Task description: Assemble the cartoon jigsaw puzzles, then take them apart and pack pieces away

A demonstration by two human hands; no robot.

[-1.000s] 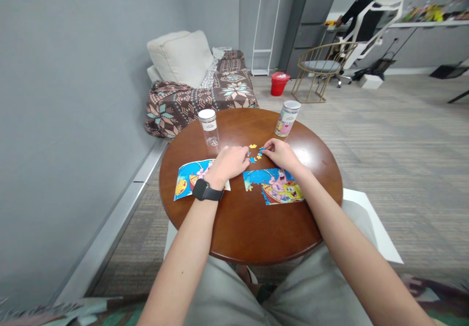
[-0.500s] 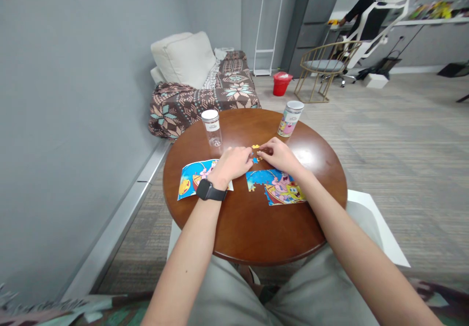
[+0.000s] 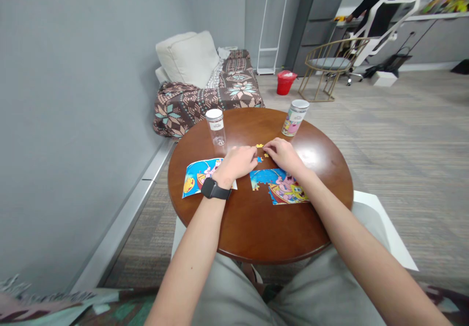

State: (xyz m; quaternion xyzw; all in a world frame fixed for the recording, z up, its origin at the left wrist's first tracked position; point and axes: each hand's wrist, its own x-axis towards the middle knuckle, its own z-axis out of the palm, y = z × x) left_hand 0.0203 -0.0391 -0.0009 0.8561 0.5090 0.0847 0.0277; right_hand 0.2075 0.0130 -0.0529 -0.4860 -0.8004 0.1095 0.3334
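Note:
My left hand [image 3: 241, 161], with a black watch on the wrist, rests just left of several loose jigsaw pieces. Its fingers are curled together, and what they hold, if anything, is hidden. Across from it, my right hand [image 3: 281, 152] has thumb and fingertips drawn together low over the table; anything between them is too small to make out. Between the hands lie a yellow puzzle piece [image 3: 260, 145], a blue piece [image 3: 260, 160] and a yellowish piece [image 3: 266, 155]. Nearer me is a partly assembled cartoon jigsaw [image 3: 286, 192], notched at lower left. A printed picture sheet [image 3: 194, 179] lies partly under my left wrist.
A clear jar [image 3: 217, 131] with a white lid stands at the back left of the round wooden table [image 3: 256, 238]. A cartoon-printed can [image 3: 293, 120] stands back right. Beyond are a covered couch [image 3: 208, 98], a red bin [image 3: 285, 82], a chair [image 3: 328, 64] and a person.
The view has shifted slightly, so the table sits a little farther right. My right fingertips have moved slightly away from me, uncovering the yellowish piece. My left hand stays by the loose pieces.

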